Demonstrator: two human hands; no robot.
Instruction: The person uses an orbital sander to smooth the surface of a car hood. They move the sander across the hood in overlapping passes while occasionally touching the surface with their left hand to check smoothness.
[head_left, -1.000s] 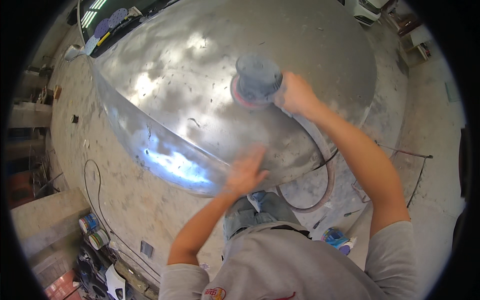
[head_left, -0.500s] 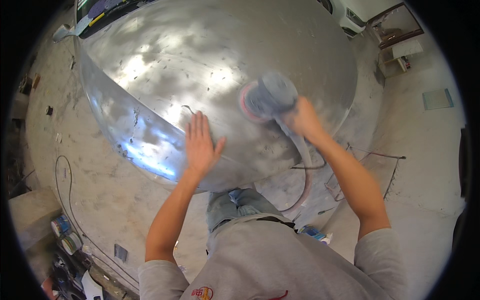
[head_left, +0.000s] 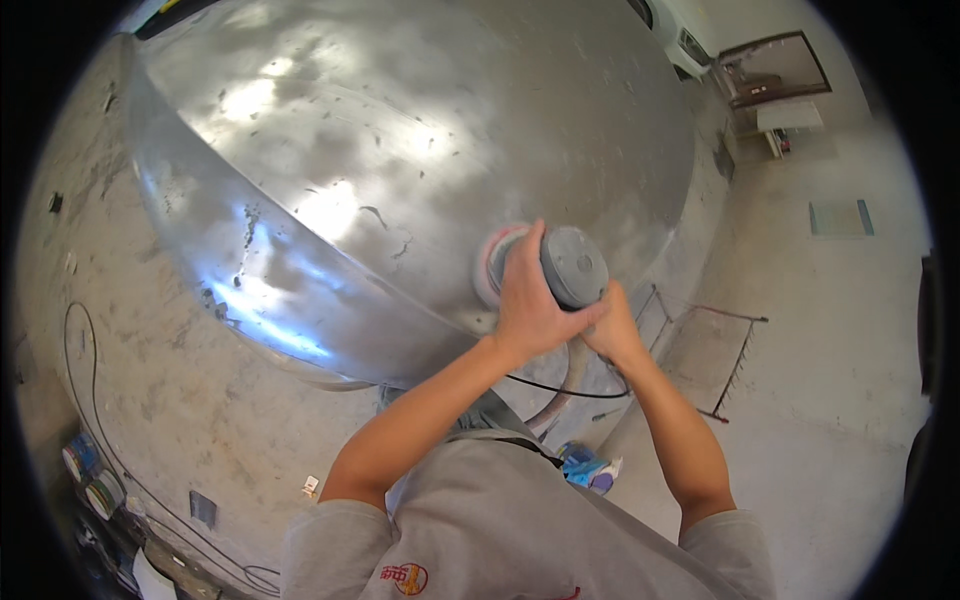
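Note:
A large shiny metal dome (head_left: 420, 130) fills the upper half of the view. A grey round sander (head_left: 565, 265) with a pinkish pad presses against the dome's lower right side. My left hand (head_left: 530, 300) wraps over the front of the sander's body. My right hand (head_left: 610, 325) grips it from behind, near where its hose and black cable leave. Both forearms come up from the lower edge over my grey shirt.
A grey hose (head_left: 560, 395) and black cable (head_left: 560, 390) hang below the sander. A metal frame (head_left: 735, 360) lies on the concrete floor at right. A blue bottle (head_left: 585, 465) sits near my feet. Cables (head_left: 95, 400) and tape rolls (head_left: 90, 475) lie at lower left.
My left hand left the dome's surface and came onto the sander, so both hands now hold it. The sander shifted slightly lower on the dome.

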